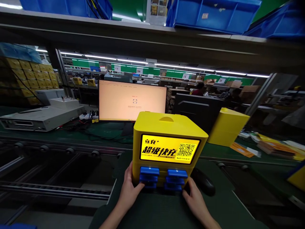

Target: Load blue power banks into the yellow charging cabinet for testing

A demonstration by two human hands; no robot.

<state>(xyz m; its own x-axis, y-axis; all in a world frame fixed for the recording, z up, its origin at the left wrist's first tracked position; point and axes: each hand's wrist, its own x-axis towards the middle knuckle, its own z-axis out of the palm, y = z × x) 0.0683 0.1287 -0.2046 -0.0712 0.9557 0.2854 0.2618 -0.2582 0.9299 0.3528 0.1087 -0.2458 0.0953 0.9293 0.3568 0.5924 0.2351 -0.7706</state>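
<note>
Both hands grip yellow charging station [166, 140] base: left hand [128, 190], right hand [194, 198], fingers pressed against lower corners beside blue power banks [163, 178]; next move needs steady two-sided hold.

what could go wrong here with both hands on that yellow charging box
1. The yellow box is tall and is held only low at its base by the left hand and right hand, so it might tip.
2. The black mouse lies right beside it and could get knocked.

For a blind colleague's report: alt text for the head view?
Both hands, left hand and right hand, touch the lower front of a yellow charging station with blue power banks. A lit monitor stands behind it.
</note>
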